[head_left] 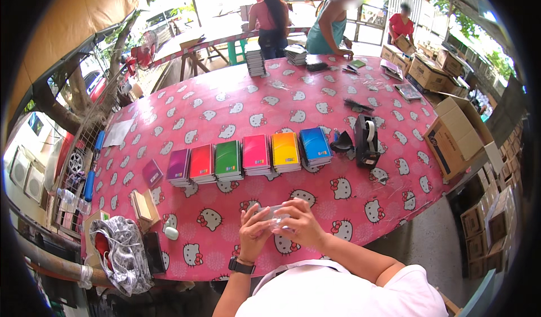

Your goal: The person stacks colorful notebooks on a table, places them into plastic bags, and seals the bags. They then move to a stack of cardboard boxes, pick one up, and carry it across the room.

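Close to my body, over the near edge of the table, my left hand and my right hand meet with fingers bent around a small, shiny clear plastic piece. Its exact kind is hard to make out, as my fingers cover part of it. Beyond them runs a row of spiral notebook stacks: purple, red, green, pink, yellow and blue. A black tape dispenser stands right of the row, beside a dark crumpled item.
Pink patterned cloth covers the table. At left lie a loose purple notebook, a wooden block, a white oval case and a grey patterned bag. An open carton stands right; several people work at the far side.
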The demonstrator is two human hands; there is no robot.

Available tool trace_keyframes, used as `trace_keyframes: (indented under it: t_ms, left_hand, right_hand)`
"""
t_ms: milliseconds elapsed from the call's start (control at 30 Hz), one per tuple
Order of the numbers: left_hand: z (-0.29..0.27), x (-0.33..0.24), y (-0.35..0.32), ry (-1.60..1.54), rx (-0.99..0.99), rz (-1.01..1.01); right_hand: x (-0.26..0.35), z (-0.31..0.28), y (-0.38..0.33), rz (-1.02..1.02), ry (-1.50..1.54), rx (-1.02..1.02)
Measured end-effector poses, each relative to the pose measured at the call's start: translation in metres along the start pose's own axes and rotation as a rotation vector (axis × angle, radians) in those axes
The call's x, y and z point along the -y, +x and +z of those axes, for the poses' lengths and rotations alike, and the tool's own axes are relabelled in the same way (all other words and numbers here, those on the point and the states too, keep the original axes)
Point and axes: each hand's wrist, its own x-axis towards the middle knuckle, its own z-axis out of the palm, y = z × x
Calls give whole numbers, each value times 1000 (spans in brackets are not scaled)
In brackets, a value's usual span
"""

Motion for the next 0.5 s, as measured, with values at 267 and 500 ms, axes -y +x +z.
trace_keyframes:
  t_ms: [267,500]
  left_hand:
    - [5,-9,-1,-35,-102,-16]
    - [14,-14,-5,46,-225,8]
  right_hand:
    - [-3,-10,10,119,67,61]
    - [-12,8,-11,123,22,9]
